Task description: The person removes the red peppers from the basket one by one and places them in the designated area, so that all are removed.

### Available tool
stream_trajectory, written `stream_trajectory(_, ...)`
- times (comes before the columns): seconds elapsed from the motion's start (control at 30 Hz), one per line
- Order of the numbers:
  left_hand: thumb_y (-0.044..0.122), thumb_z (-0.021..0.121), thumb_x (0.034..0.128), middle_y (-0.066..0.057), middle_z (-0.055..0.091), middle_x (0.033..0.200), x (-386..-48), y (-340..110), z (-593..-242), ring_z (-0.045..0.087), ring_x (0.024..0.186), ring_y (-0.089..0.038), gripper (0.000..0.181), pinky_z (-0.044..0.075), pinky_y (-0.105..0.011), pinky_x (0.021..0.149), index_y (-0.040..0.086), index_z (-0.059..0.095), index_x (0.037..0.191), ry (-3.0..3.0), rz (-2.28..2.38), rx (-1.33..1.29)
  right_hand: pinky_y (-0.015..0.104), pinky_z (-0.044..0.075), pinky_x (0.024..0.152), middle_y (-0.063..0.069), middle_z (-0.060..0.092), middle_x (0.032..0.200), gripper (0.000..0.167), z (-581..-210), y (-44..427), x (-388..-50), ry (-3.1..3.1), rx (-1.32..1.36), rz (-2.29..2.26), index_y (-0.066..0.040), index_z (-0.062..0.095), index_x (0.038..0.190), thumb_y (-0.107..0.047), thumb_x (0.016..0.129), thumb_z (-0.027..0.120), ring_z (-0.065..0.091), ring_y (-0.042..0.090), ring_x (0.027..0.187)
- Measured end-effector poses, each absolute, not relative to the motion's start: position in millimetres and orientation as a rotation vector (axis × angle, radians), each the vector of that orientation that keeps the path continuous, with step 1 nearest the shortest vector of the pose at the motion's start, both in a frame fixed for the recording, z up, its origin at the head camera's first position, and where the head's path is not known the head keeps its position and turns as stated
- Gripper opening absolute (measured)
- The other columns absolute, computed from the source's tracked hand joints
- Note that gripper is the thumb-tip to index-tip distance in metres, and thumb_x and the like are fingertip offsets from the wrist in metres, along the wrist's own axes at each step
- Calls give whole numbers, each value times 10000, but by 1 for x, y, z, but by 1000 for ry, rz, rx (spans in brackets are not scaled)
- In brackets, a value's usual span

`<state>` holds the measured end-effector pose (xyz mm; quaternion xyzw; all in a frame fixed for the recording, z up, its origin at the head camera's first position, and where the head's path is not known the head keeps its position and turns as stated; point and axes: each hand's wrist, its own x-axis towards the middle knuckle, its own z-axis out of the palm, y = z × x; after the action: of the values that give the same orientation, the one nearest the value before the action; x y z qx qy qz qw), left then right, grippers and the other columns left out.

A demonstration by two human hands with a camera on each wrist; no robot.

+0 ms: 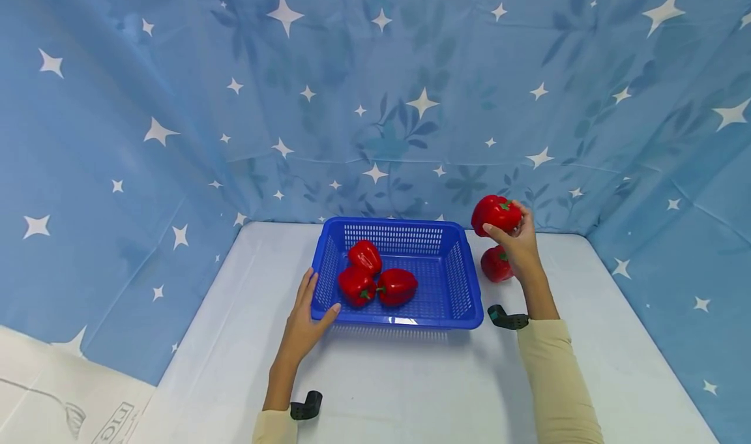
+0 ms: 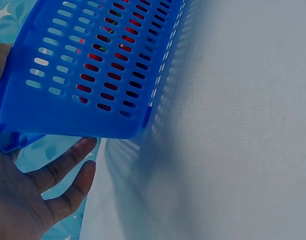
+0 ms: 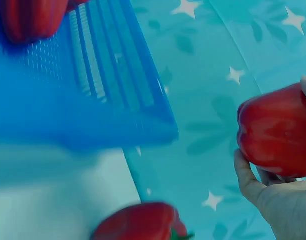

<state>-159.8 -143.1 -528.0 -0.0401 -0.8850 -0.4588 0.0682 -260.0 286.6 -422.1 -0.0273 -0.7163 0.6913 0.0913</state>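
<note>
Pepper [image 1: 491, 214] clasped by right hand [image 1: 521, 238]
Thumb and fingers hold it; left hand [image 1: 302, 323], fingers spread, touches basket [image 1: 434, 281] at near left corner.

Blue star-patterned cloth [image 1: 375, 131] hangs behind and beside a white table [image 1: 405, 392].

Glossy red, lobed bell peppers [image 1: 397, 287] bear green stems [image 1: 365, 294]; the rectangular perforated plastic basket [image 1: 431, 274] is blue. White four-pointed stars [image 1: 422, 103] and darker leaves [image 1: 425, 128] pattern the blue fabric backdrop [image 1: 334, 137]; the tabletop [image 1: 411, 385] is white, fabric sleeves [image 1: 554, 379] beige.
</note>
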Motion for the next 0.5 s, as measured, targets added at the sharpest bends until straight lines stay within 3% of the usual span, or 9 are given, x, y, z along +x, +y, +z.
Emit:
stream_trajectory(0.23,543,618,886,89,80,1654,-160,-143,-529,207,1503,-334,864,321,-609,1078,252,184,1574,-2664,-1374,-124,124,539,795,32,250,1566,841,-428,319,-254,-1844,-225,2131,-243,195,1504,-78,869,720,244,241,1436)
stream_trajectory(0.5,532,622,889,84,77,1654,-160,-143,-526,211,1499,-346,862,321,-613,1080,244,184,1574,-2660,-1387,-127,70,520,695,-15,189,1611,883,-448,356,-246,-1828,-433,2107,-280,181,1516,-94,856,738,152,217,1495)
